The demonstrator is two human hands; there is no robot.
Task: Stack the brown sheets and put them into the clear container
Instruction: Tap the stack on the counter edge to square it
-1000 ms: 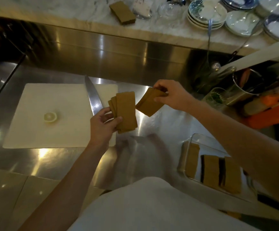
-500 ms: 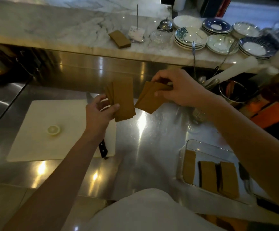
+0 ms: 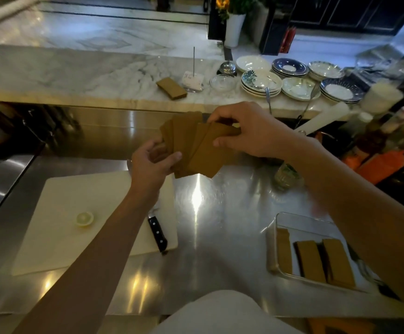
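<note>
Left hand, right hand pinch fanned brown sheets (edges apparently overlapping) | clear container well apart

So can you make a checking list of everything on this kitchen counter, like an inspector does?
Surface: steel counter, shiny with glare; marble ledge behind it.
Job's things: fanned brown sheets held in both hands above the counter; clear container at right, already holding three brown stacks.
Clutter: white cutting board with a lemon piece and a knife; another brown stack and stacked plates on the ledge.
Grippers: left hand and right hand both grip sheets.
Cables: nothing seen.
Surroundings: dim; bottles and utensils at right, blurred.
</note>
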